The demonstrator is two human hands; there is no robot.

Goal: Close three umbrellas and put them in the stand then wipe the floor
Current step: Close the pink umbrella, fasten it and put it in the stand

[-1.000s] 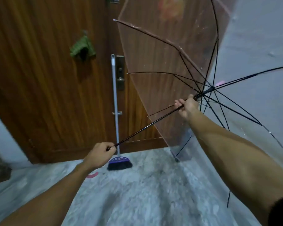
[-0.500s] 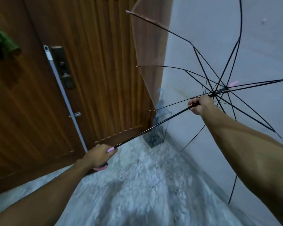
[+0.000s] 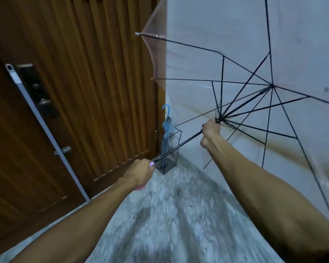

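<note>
I hold a clear pink-edged umbrella [image 3: 241, 59] across the right of the view, its canopy partly folded and its black ribs slack. My left hand [image 3: 141, 173] grips its pink handle low in the middle. My right hand [image 3: 211, 130] grips the runner on the black shaft, well below the canopy's hub. A black wire umbrella stand [image 3: 169, 149] sits in the corner between door and wall, just behind the shaft. A closed blue umbrella [image 3: 166, 128] stands upright in it, hook handle up.
A wooden door [image 3: 80, 88] with a dark lock plate [image 3: 36, 92] fills the left. A broom's grey handle [image 3: 46, 130] leans against it. A pale wall [image 3: 207, 35] is on the right. Speckled grey floor [image 3: 169, 215] lies below, with dark specks on it.
The view swung right, bringing the stand with the blue umbrella closer. My right hand has slid the runner down the shaft toward the handle, and the ribs have folded inward.
</note>
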